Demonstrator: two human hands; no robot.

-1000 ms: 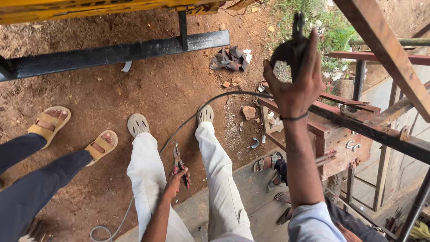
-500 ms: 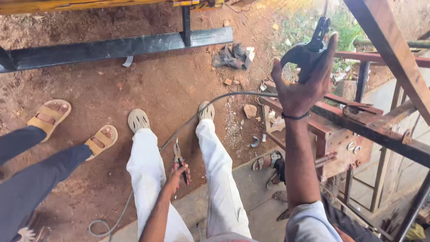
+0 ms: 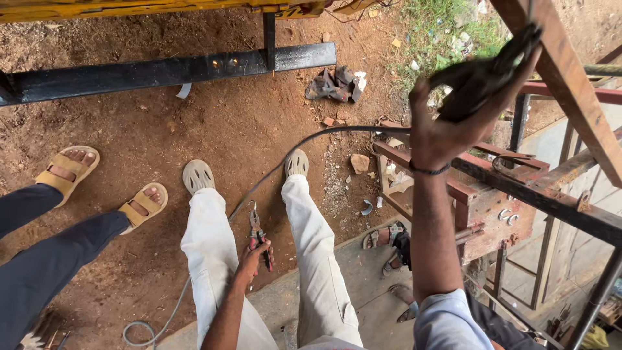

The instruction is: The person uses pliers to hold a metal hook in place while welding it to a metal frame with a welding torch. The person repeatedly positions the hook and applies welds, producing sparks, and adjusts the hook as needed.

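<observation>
My left hand (image 3: 251, 260) hangs down between my legs in white trousers (image 3: 311, 246), shut on a pair of red-handled pliers (image 3: 258, 234) that point at the ground. My right hand (image 3: 444, 133) is raised at the right, with a dark band on the wrist. It is shut on a black clamp-like tool (image 3: 483, 78) held close to a slanted rusty bar (image 3: 570, 84) of a metal frame. A grey cable (image 3: 304, 146) runs over the dirt between my feet toward that frame.
Another person's legs in dark trousers and tan sandals (image 3: 68, 168) stand at the left. A black steel beam (image 3: 162, 71) lies across the top. The rusty frame with a bolted plate (image 3: 499, 217) fills the right. A sandalled foot (image 3: 382, 238) rests on the concrete edge.
My right hand has risen and moved right with the black tool, closer to the slanted rusty bar. The left hand still holds the pliers low.
</observation>
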